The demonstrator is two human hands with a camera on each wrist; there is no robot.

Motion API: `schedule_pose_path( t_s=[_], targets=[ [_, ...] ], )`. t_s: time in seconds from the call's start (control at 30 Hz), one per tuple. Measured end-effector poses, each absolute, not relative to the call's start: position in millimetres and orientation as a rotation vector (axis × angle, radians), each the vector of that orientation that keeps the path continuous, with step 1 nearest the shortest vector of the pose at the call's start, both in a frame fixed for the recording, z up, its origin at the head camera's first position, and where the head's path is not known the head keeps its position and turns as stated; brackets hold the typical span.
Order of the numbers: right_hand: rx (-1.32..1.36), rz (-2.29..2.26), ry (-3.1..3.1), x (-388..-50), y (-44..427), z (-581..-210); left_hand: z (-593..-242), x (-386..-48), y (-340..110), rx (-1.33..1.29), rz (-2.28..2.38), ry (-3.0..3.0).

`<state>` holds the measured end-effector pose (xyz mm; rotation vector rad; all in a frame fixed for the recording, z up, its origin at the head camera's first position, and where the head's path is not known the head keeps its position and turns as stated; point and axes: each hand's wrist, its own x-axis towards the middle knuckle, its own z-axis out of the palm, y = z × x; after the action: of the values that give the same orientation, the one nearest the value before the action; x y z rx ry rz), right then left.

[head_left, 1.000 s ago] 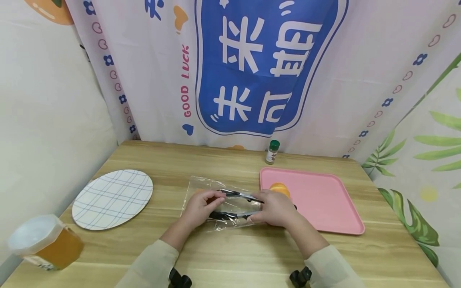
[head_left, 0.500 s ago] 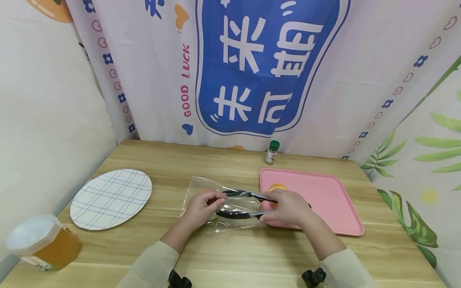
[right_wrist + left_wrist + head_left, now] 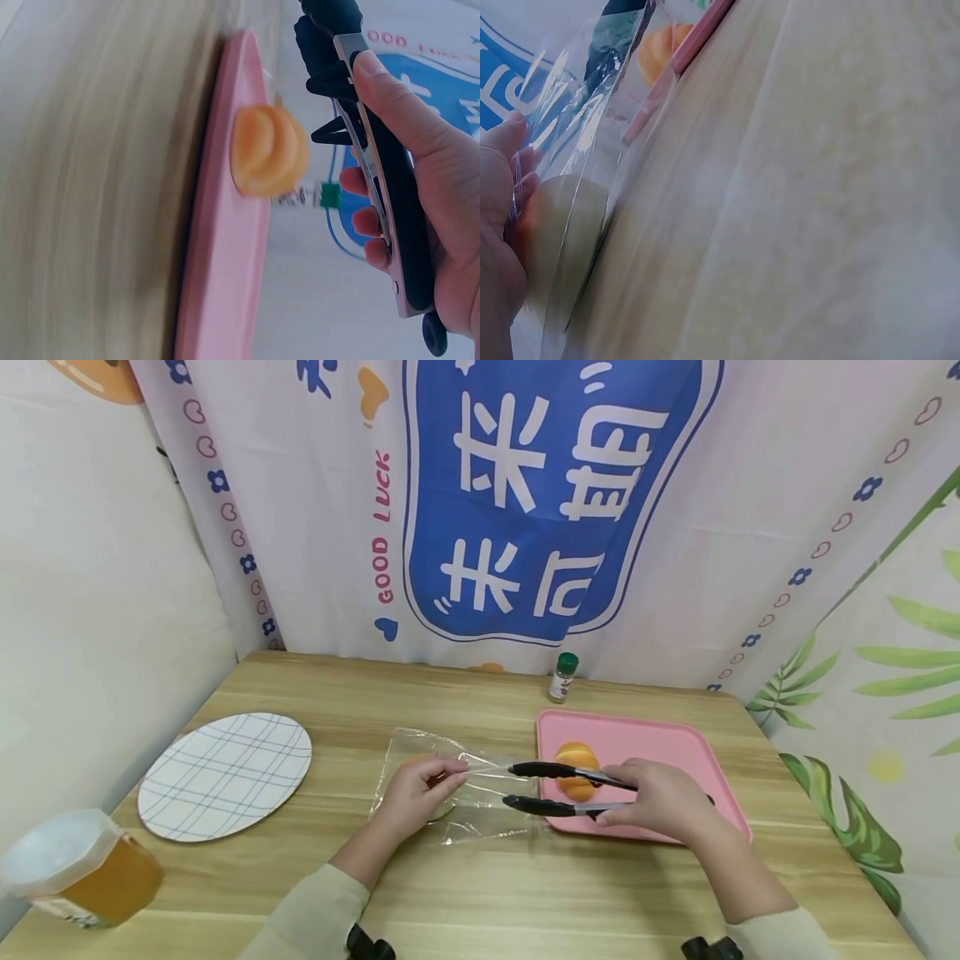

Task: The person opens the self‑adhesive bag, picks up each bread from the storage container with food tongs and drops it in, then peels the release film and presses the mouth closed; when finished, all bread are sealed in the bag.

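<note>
My left hand [image 3: 412, 793] pinches the upper edge of a clear plastic bag [image 3: 487, 818] that lies on the table. Inside the bag is a rounded bread-like piece [image 3: 574, 217], pale and orange, partly hidden by the left hand in the head view. My right hand [image 3: 663, 797] grips a pair of metal tongs [image 3: 394, 195] with black tips and black handles. The tongs point left, their arms spread with nothing between the tips, above the tray's left edge and the bag's right end. An orange-brown bread roll [image 3: 576, 753] sits on the pink tray [image 3: 667, 743], partly behind the tongs.
A green-capped seasoning bottle [image 3: 562, 678] stands at the back of the table. To the left lies a white checked oval plate [image 3: 225, 777]. A lidded jar of amber contents [image 3: 112, 881] stands at the front left. Curtains [image 3: 315, 527] border the table.
The right hand has drawn the tongs rightward, out of the bag, with no piece between their tips. The bag and bread-like piece stay behind; the left hand keeps its pinch on the bag.
</note>
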<state>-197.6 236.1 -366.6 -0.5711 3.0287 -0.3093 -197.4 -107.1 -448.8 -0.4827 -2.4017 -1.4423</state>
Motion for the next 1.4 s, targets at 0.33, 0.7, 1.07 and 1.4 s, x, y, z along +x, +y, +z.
schedule_pose_path(
  t_s=[0.33, 0.7, 1.07, 1.4],
  targets=[
    [-0.501, -0.354, 3.058, -181, 290, -350, -448, -197, -106, -0.521, -1.415, -2.374],
    [-0.428, -0.291, 3.05, -203, 322, -354, -450, -201, -119, -0.523, -1.351, -2.391],
    [-0.423, -0.266, 2.982, -224, 323, -356, -449, -202, -117, -0.527, -1.31, -2.406],
    [-0.422, -0.256, 2.954, -229, 322, -359, -450, -201, -118, -0.527, -1.322, -2.384]
  ],
)
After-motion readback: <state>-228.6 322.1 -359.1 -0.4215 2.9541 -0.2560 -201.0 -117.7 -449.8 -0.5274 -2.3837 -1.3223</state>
